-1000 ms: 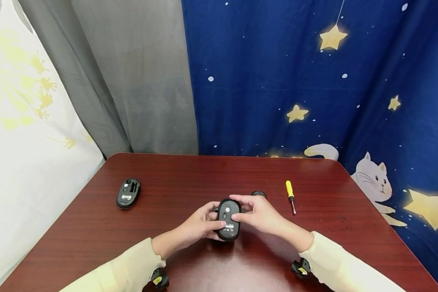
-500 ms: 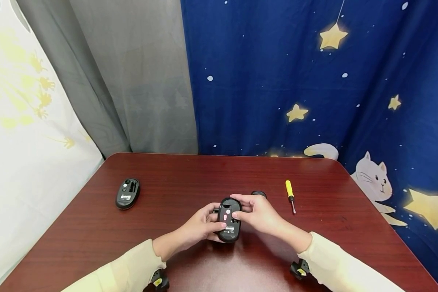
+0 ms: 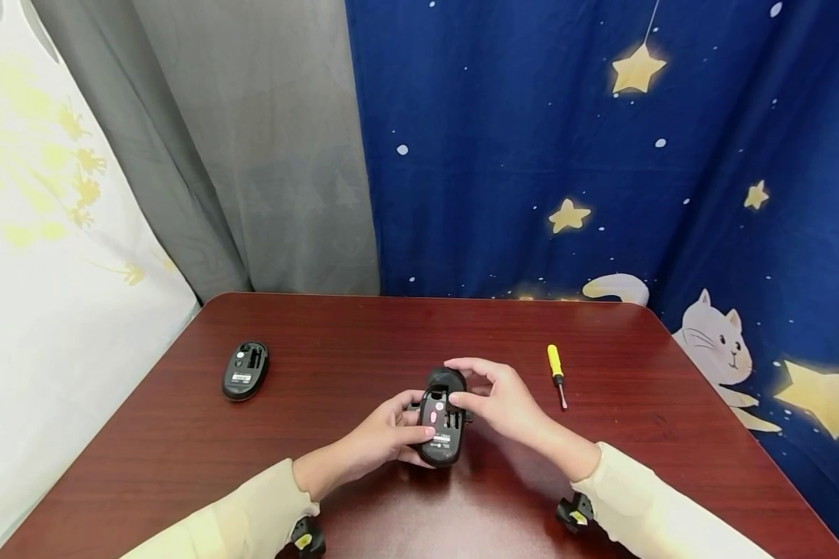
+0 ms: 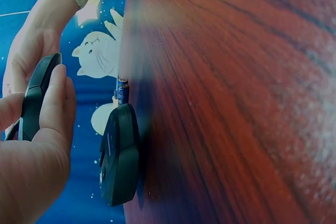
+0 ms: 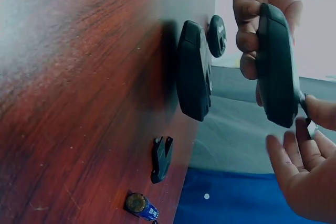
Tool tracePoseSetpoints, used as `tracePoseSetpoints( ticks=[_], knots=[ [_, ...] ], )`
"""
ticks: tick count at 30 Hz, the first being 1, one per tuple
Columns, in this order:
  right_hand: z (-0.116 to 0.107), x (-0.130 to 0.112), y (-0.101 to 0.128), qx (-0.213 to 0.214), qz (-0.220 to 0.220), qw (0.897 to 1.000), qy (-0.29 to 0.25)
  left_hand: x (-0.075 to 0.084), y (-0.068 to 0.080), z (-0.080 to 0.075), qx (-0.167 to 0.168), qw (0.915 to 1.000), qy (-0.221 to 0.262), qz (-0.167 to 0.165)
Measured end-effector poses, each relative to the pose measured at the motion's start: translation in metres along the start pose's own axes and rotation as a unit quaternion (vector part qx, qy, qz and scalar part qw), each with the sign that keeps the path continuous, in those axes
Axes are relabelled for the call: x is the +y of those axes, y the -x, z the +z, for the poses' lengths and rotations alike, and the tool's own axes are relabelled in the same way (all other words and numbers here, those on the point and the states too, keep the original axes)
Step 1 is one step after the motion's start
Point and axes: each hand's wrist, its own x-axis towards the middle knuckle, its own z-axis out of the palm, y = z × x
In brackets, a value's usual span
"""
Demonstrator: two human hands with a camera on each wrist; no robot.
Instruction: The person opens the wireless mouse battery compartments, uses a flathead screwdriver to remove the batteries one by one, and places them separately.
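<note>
Left hand's (image 3: pixel 383 432) got a black oval plastic mouse (image 3: pixel 444 439) gripped belly-up, probably for easy access, while right hand (image 3: pixel 505 400) pinches its black cover (image 3: pixel 447 378).

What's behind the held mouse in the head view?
Another black mouse. The right wrist view shows it lying on the table, apart from the held mouse, which covers most of it in the head view. Its face against the table cannot be seen.
</note>
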Motion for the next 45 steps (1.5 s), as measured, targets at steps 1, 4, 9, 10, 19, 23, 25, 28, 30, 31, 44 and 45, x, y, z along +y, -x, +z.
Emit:
tracePoseSetpoints(
  ticks=[1,4,9,10,19,23,25,28,30,31,44,45],
  knots=[
    [-0.001,0.0,0.0,0.005,0.001,1.0,-0.003,0.0,0.0,0.0,0.0,1.0,0.0,0.0],
    [-0.007,-0.002,-0.001,0.01,0.016,0.999,-0.043,-0.001,0.0,0.0,0.0,1.0,0.0,0.002],
    [-0.017,-0.007,-0.003,0.014,0.072,0.983,-0.166,0.0,0.0,-0.001,0.008,1.0,0.001,0.001],
    [-0.019,-0.007,-0.003,0.016,0.08,0.98,-0.182,0.001,0.001,-0.001,0.009,0.9999,0.003,0.002],
    [-0.028,-0.002,0.002,0.014,0.109,0.971,-0.211,0.002,0.001,-0.003,0.02,0.9996,0.017,0.009],
    [-0.033,0.005,0.006,0.009,0.122,0.97,-0.209,0.001,0.001,-0.005,0.03,0.9994,0.018,0.008],
    [-0.036,0.008,0.01,0.004,0.133,0.969,-0.207,0.0,0.002,-0.006,0.033,0.9993,0.016,0.008],
    [-0.041,0.013,0.016,-0.002,0.154,0.967,-0.201,0.0,0.002,-0.006,0.035,0.9993,0.014,0.007],
    [-0.045,0.016,0.021,-0.008,0.167,0.967,-0.194,0.0,0.002,-0.007,0.035,0.9993,0.014,0.008],
    [-0.046,0.018,0.024,-0.012,0.172,0.967,-0.189,0.001,0.002,-0.006,0.035,0.9993,0.014,0.008],
    [-0.047,0.041,0.05,-0.077,0.218,0.96,-0.158,0.003,0.004,-0.007,0.042,0.9987,0.018,0.021],
    [-0.046,0.042,0.052,-0.082,0.221,0.959,-0.154,0.003,0.004,-0.007,0.042,0.9987,0.018,0.022]
  ],
)
